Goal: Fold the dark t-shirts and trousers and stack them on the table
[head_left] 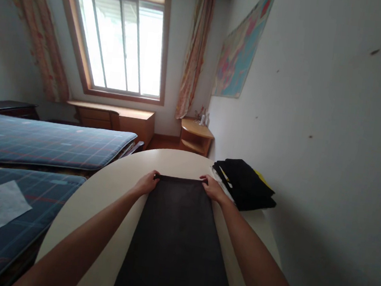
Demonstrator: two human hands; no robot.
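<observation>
Left hand (pixel 147 184) and right hand (pixel 213 189), nearly closed, pinch the dark-grey rectangular cloth (pixel 179 243) at its far corners, perhaps holding it straight.

A single view looks out from the person's head, above the near side of the tabletop (pixel 99 215), facing forward and tilted down. The tabletop lies close below, with the hands (pixel 146 184) just under mid-frame. The wide view also takes in the window (pixel 119 43) well ahead, mattresses (pixel 49 143) at left and the wall (pixel 335 109) close at right.
</observation>
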